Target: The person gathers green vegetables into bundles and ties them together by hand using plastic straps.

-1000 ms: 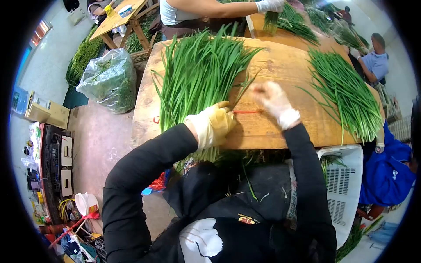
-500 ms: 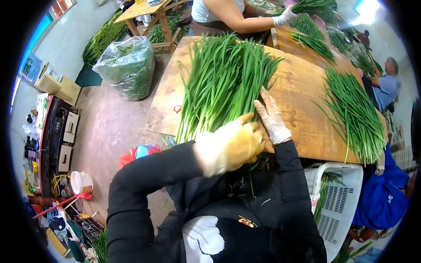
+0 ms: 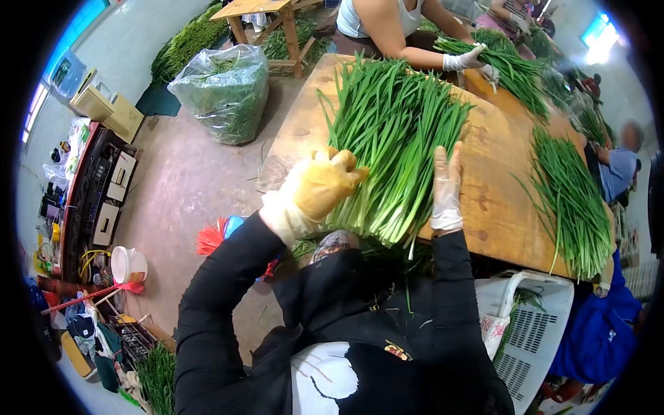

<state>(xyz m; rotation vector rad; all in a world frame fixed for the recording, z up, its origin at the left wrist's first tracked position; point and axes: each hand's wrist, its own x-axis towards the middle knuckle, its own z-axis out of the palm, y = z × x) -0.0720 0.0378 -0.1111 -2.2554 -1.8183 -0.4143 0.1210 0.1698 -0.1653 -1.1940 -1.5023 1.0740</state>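
A thick pile of garlic chives [image 3: 398, 138] lies on the wooden table [image 3: 494, 214], pale stem ends towards me and green tips away. My left hand [image 3: 321, 183], in a yellowed glove, is closed with its fingers curled at the left side of the pile, near the stems. What it holds, if anything, is hidden. Along the right side of the pile, my right hand [image 3: 447, 187], in a thin pale glove, stands on edge with fingers stretched out.
Another chive bundle [image 3: 570, 200] lies on the table's right. Below it stands a white plastic basket [image 3: 532, 332]. A clear bag of greens [image 3: 225, 97] sits on the floor at left. Across the table, a person's gloved hand [image 3: 465, 60] holds more chives.
My left hand has moved left from the right side of the pile to its left side. My right hand stays at the right edge, fingers now straighter. The view has shifted.
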